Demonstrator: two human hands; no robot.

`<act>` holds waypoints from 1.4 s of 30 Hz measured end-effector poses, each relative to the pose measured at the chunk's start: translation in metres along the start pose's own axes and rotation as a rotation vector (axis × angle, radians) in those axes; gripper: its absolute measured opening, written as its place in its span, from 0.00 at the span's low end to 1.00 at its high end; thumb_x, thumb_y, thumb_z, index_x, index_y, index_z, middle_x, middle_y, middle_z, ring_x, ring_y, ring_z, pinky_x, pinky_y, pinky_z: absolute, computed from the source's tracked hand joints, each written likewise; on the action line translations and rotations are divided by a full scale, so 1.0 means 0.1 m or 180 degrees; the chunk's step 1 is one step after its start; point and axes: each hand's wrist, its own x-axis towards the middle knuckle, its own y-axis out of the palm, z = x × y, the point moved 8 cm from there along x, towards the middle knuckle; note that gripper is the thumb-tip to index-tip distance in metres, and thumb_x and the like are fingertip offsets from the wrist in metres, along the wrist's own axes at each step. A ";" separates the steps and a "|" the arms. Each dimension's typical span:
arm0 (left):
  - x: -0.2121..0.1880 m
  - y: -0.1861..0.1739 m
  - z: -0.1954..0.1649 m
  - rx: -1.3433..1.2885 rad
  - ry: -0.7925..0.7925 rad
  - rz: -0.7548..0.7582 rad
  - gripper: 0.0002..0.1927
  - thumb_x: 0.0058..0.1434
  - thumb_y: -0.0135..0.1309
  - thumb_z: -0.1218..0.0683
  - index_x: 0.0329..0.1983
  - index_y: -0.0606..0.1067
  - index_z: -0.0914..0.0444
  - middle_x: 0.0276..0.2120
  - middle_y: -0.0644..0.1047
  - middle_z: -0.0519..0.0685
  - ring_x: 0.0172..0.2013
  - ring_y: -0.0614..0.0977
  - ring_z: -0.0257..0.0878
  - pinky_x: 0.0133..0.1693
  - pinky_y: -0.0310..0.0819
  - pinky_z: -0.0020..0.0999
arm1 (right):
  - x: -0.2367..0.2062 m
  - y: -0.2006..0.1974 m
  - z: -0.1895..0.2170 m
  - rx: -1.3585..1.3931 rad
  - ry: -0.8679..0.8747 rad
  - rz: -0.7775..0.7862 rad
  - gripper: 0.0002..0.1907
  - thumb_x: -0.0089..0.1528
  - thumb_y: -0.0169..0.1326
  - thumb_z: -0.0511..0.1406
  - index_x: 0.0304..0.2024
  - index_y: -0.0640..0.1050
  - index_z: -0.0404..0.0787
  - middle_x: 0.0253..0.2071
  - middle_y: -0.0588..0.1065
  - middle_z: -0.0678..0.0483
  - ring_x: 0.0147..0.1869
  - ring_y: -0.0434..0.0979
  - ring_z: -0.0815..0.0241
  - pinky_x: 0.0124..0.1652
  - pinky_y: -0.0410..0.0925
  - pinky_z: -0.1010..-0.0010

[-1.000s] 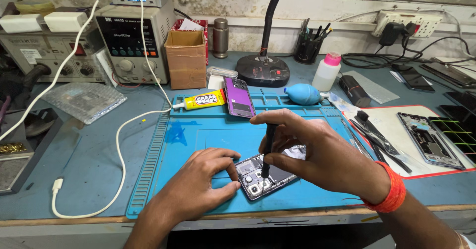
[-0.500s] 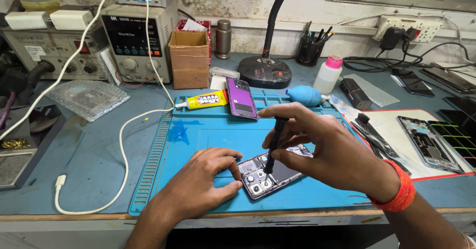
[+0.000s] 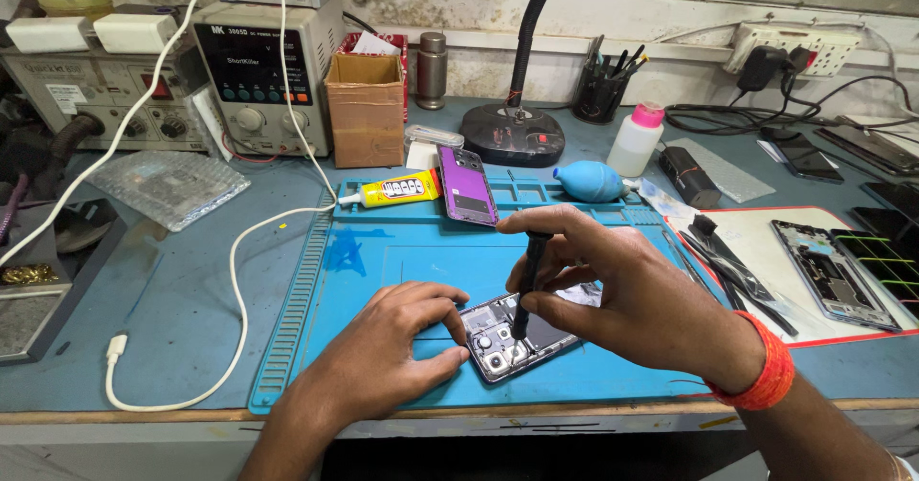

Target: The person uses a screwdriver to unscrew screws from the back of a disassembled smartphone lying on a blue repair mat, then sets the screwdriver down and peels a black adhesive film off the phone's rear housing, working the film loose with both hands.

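Observation:
An opened phone (image 3: 510, 339) with its back removed lies on the blue repair mat (image 3: 383, 261), camera modules showing. My left hand (image 3: 388, 352) rests on the mat and steadies the phone's left end with its fingertips. My right hand (image 3: 622, 290) holds a black screwdriver (image 3: 527, 280) upright, its tip down inside the phone near the cameras. An orange band sits on my right wrist.
A purple phone back cover (image 3: 466, 184) and a yellow glue tube (image 3: 394, 192) lie at the mat's far edge. A blue air blower (image 3: 589, 181), a white bottle (image 3: 638, 140), a cardboard box (image 3: 365, 108), a power supply (image 3: 258, 69), a white cable (image 3: 235, 299) and another opened phone (image 3: 831, 272) surround the mat.
My right hand has shifted slightly, keeping the screwdriver on the phone. The view has dipped a little; the left hand stays on the phone.

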 end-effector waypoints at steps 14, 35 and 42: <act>0.00 0.00 0.00 0.0046 0.0052 -0.0009 0.12 0.54 0.60 0.49 0.36 0.80 0.60 0.57 0.78 0.51 0.61 0.74 0.48 0.62 0.60 0.45 | 0.04 -0.02 0.02 -0.0324 0.0053 -0.0035 0.30 0.57 0.64 0.32 0.60 0.71 0.46 0.35 0.83 0.58 0.38 0.86 0.66 0.41 0.80 0.72; 0.01 -0.01 -0.04 0.0046 0.0055 -0.0046 0.14 0.54 0.62 0.47 0.38 0.79 0.60 0.53 0.80 0.50 0.59 0.76 0.47 0.61 0.62 0.44 | 0.05 -0.03 0.03 -0.0521 0.0090 0.0062 0.29 0.56 0.65 0.35 0.59 0.71 0.45 0.32 0.82 0.57 0.35 0.85 0.65 0.37 0.79 0.72; 0.01 -0.03 -0.05 0.0058 0.0113 -0.0096 0.16 0.53 0.64 0.47 0.40 0.78 0.59 0.51 0.80 0.50 0.58 0.76 0.48 0.60 0.63 0.44 | 0.06 -0.03 0.08 -0.0557 -0.0085 -0.0001 0.29 0.57 0.66 0.35 0.59 0.71 0.45 0.32 0.82 0.57 0.35 0.85 0.65 0.38 0.79 0.71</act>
